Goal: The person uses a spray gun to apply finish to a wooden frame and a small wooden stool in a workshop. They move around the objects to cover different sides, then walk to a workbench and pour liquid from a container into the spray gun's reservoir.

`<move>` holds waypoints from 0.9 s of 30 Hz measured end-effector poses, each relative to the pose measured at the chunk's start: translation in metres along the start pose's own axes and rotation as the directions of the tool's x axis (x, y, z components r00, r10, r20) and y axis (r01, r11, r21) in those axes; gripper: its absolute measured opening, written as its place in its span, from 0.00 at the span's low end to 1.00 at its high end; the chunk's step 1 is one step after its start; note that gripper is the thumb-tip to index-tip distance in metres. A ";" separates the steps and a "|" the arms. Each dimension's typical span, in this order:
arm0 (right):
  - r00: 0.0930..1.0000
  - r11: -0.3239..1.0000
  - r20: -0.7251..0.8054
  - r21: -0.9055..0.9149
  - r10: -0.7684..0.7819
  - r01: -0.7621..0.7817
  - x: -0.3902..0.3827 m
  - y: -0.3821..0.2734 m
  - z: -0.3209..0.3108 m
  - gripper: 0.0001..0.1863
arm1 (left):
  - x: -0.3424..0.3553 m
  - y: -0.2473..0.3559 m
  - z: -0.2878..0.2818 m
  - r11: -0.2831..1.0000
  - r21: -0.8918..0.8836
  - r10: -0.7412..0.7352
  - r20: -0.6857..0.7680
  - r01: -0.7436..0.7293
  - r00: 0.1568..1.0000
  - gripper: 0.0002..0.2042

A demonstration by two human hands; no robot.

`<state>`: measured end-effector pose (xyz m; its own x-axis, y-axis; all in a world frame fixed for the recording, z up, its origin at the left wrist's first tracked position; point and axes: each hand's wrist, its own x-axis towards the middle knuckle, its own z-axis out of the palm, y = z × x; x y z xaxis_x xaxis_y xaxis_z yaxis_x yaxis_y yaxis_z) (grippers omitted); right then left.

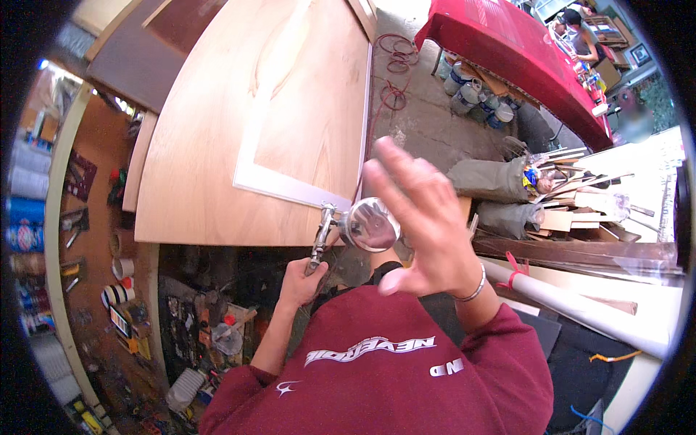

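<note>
My left hand [301,283] is closed around the handle of a metal spray gun [322,238]. Its shiny round cup [371,223] mirrors a hand. Raised beside the cup is my right hand [428,232], fingers stretched out and spread, apparently holding nothing; a bracelet circles its wrist. Whether the right hand touches the cup I cannot tell. Beyond the gun lies a large pale wooden panel [196,181]. A white L-shaped band [283,190] runs along its near right part and up the right side.
A dark red hose [395,98] coils on the floor right of the panel. Farther right stands a red-covered table [500,51] with several plastic jugs [464,94] underneath. Sacks of wood offcuts [493,181] and a white roll [580,304] are at right. Tool-filled shelves [61,254] line the left. Someone sits far right.
</note>
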<state>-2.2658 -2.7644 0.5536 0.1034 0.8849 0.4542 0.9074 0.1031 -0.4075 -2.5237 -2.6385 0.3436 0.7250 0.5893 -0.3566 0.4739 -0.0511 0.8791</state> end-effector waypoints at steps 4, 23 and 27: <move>0.971 0.999 0.234 -0.003 0.042 -0.042 0.000 0.089 0.045 0.55 | 0.065 0.029 0.032 1.000 0.015 -0.022 0.059 0.022 0.998 0.19; 0.383 0.546 -0.393 0.659 0.836 -0.517 -0.002 0.449 -0.079 0.20 | 0.429 0.151 0.109 0.951 -0.257 -0.205 -0.113 0.171 0.972 0.18; 0.443 0.633 -0.462 0.444 0.768 -0.634 0.005 0.523 -0.069 0.21 | 0.493 0.195 0.123 0.930 -0.297 -0.247 -0.059 0.219 0.967 0.19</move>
<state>-1.7627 -2.7374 0.3971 0.9312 0.2614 0.2542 0.3277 -0.2944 -0.8978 -2.0122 -2.4573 0.3002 0.5546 0.6304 -0.5432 0.4511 0.3208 0.8328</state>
